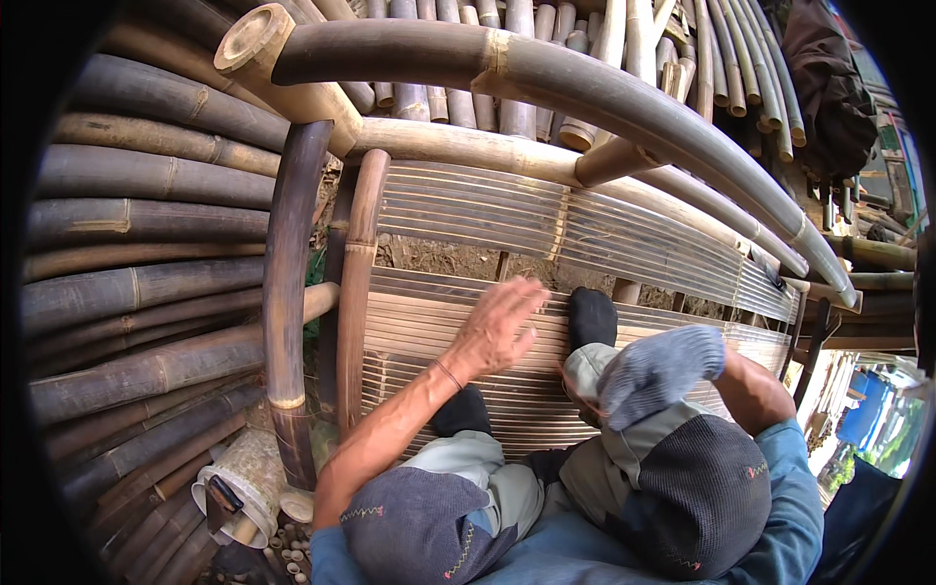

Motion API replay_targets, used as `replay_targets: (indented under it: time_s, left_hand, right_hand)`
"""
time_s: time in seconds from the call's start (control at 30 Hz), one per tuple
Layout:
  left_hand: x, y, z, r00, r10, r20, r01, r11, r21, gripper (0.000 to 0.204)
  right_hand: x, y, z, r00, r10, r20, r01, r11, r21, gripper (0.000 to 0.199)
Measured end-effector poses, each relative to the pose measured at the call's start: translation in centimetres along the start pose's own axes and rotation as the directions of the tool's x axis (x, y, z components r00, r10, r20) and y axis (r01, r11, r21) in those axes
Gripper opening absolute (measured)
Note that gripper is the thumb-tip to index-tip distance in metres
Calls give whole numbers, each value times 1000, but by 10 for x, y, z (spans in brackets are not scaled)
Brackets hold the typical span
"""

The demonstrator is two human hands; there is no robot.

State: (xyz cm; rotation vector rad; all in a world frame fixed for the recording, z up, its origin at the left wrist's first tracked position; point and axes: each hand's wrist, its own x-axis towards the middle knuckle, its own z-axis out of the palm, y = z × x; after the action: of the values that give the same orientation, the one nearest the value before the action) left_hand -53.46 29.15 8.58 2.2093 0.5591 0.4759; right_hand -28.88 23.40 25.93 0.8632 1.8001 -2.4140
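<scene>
My bare left hand [502,327] hovers over the slatted bamboo seat [419,317], fingers stretched out and thumb apart, with nothing in it. A thin band circles that wrist. My right hand [663,375], in a grey knit glove, is bent inward above my right knee; its fingers are hidden by the glove's folds and the angle. Both my feet, in dark socks, rest on the slats, the right foot [592,317] just beyond the left hand. Ahead stands the slatted backrest [585,229], below a thick curved bamboo rail [546,73].
A dark bamboo post [292,302] rises at the left end of the bench. Beside it stands a dirty white bucket [239,483] with a dark tool on it. Bamboo poles [146,229] lie stacked at left, more behind. A dark cloth [824,83] hangs at far right.
</scene>
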Motion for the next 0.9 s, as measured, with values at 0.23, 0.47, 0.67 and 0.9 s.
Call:
replay_targets:
  time_s: [0.23,0.47,0.67,0.9]
  left_hand:
    - [-33,65,16,986,-79,147,161,682,-713,31]
    - [-24,93,-75,990,43,-133,-129,650,-749,18]
    - [-69,94,-142,915,-318,-249,51,702,-711,29]
    - [-100,79,-133,577,-758,-305,91,431,-898,39]
  right_hand:
    - [-97,-56,-50,169,-617,-768,851,485,-203,31]
    - [50,91,-63,631,313,-710,-543,831,-116,64]
    - [134,93,-48,633,-116,-765,-356,834,-421,61]
    - [170,85,-40,807,-387,-446,23,776,-630,49]
